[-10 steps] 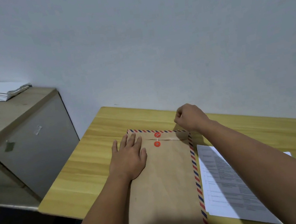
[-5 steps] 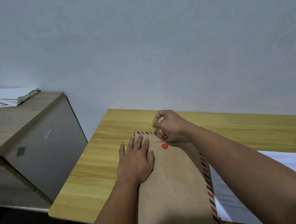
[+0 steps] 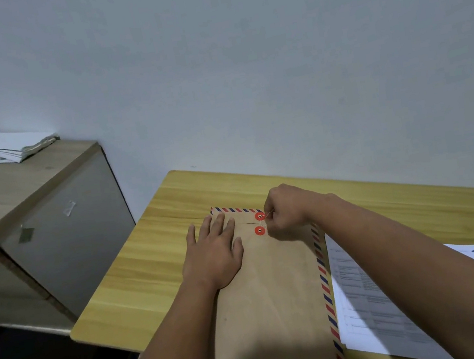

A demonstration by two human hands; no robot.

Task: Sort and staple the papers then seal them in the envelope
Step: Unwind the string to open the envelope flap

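Observation:
A brown envelope [image 3: 272,291] with a red-and-blue striped border lies lengthwise on the yellow wooden table [image 3: 154,254], its flap folded down at the far end. Two red closure discs sit on it, the upper disc [image 3: 259,215] on the flap and the lower disc [image 3: 259,231] on the body. My left hand [image 3: 215,255] presses flat on the envelope just left of the discs. My right hand [image 3: 287,211] is closed, pinching the thin closure string [image 3: 267,214] that leads from the upper disc.
A printed sheet [image 3: 374,306] marked with a "1" lies on the table right of the envelope, partly under my right forearm. A grey cabinet [image 3: 61,232] with a wooden top stands to the left, bearing a stack of white papers [image 3: 7,149]. A plain wall backs the table.
My right hand moved from the envelope's far right corner to the red discs and now pinches the string. The left hand stayed flat on the envelope.

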